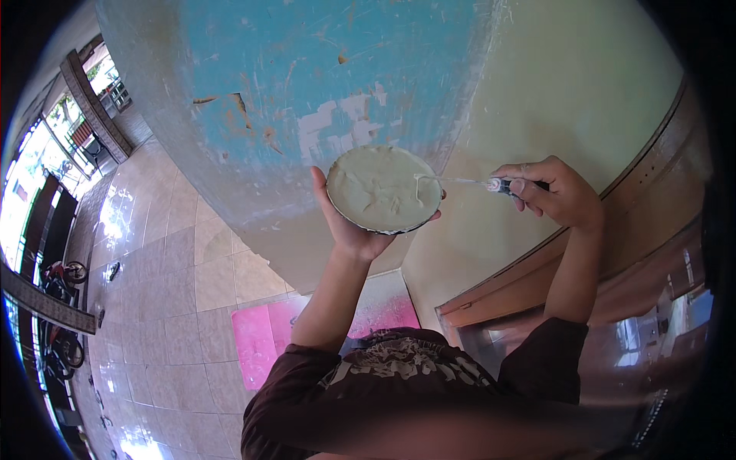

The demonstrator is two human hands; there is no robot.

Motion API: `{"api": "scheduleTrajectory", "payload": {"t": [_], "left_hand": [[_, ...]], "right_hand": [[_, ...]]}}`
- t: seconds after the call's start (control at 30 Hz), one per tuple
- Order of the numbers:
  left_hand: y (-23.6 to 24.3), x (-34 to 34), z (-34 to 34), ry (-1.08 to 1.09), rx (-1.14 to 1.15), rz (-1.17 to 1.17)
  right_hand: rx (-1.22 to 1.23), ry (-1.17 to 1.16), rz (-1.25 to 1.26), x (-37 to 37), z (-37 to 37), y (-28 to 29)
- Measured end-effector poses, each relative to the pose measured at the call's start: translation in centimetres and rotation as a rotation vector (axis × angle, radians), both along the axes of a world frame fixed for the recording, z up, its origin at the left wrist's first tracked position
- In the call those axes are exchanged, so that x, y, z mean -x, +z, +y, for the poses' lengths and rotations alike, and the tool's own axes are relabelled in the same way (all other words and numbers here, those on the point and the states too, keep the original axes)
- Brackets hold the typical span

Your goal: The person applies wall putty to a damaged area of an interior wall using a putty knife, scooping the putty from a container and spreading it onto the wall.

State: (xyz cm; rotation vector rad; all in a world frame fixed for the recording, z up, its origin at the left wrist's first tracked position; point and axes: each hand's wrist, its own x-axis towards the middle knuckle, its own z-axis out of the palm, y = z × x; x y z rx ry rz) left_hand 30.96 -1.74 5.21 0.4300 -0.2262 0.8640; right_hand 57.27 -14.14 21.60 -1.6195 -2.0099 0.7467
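Two bare forearms rise from dark sleeves. The left hand [349,226] cups a round pan [383,189] of pale putty from below, thumb on its left rim, fingertips curled over its right edge. The right hand [556,192], fingers closed around a knife [468,182], is raised level with the pan; the blade touches the putty's right edge. Behind, a peeling blue wall [307,69]; below, a pink mat [261,341].

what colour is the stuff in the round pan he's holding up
Pale cream putty, filling the round pan; seen in the head view.
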Motion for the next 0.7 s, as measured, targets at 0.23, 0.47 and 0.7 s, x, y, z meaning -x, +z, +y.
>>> {"api": "scheduleTrajectory", "payload": {"t": [0.23, 0.47, 0.7], "left_hand": [[0.6, 0.0, -0.2, -0.027, 0.055, -0.045], [1.2, -0.1, -0.4, -0.121, 0.144, -0.234], [1.7, 0.8, 0.0, -0.007, -0.066, -0.079]], "right_hand": [[0.110, 0.029, 0.203, -0.1, 0.3, -1.5], [0.164, 0.091, 0.439, -0.3, 0.8, -3.5], [0.160, 0.051, 0.869, 2.2, 2.6, -6.8]]}}
